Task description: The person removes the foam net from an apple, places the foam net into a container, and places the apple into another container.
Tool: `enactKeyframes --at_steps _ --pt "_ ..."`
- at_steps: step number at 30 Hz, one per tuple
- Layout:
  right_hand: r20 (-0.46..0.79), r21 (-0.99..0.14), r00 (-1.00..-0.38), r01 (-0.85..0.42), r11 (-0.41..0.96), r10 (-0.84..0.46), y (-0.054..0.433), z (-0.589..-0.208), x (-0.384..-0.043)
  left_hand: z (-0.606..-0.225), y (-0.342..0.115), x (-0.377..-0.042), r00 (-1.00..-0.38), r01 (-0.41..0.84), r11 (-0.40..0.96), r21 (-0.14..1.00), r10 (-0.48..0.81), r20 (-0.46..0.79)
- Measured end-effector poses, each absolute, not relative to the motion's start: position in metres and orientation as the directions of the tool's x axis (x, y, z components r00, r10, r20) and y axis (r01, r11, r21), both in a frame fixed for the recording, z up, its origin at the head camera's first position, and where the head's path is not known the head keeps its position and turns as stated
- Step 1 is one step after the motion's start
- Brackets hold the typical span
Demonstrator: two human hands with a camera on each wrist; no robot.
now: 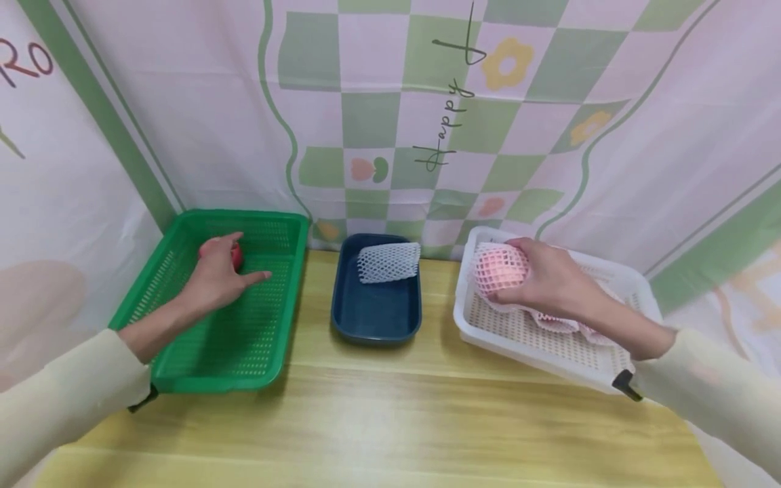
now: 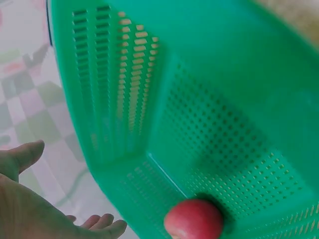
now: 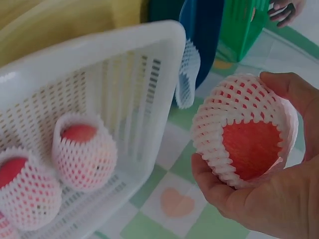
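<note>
My right hand [image 1: 552, 281] grips an apple [image 3: 251, 149] wrapped in a pink-white foam net [image 3: 219, 107], thumb on one side and fingers on the other. It is held above the white basket [image 1: 512, 344]. Through the net's mouth the apple's red skin shows. On the left, my left hand [image 1: 213, 278] hovers over the green basket [image 1: 281, 339] with its fingers stretched apart and holds nothing. Below that hand a bare red apple [image 2: 194, 219] lies in a corner of the green basket; the left wrist view shows a gap between them.
Between the baskets stands a dark blue tray [image 1: 375, 312] with an empty white foam net [image 1: 388, 263] lying across its far right part. Several more netted apples [image 3: 84, 152] lie in the white basket. A patterned cloth [image 1: 421, 122] hangs behind the wooden table [image 1: 390, 420].
</note>
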State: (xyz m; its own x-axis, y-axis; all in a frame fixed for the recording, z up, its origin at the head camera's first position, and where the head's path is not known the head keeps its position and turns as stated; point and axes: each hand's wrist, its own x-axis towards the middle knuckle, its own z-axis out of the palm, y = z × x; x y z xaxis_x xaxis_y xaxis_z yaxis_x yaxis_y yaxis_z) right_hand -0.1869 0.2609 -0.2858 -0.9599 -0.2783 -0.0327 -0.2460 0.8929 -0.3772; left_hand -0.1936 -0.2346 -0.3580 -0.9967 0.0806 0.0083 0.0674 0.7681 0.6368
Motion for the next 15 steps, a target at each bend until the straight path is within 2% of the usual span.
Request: enactKeyframes --at_steps 15 --pt "0.071 -0.423 -0.907 -0.403 0.812 -0.414 0.219 -0.305 -0.159 -0.358 -0.179 -0.152 -0.974 0.168 0.688 0.706 0.227 0.011"
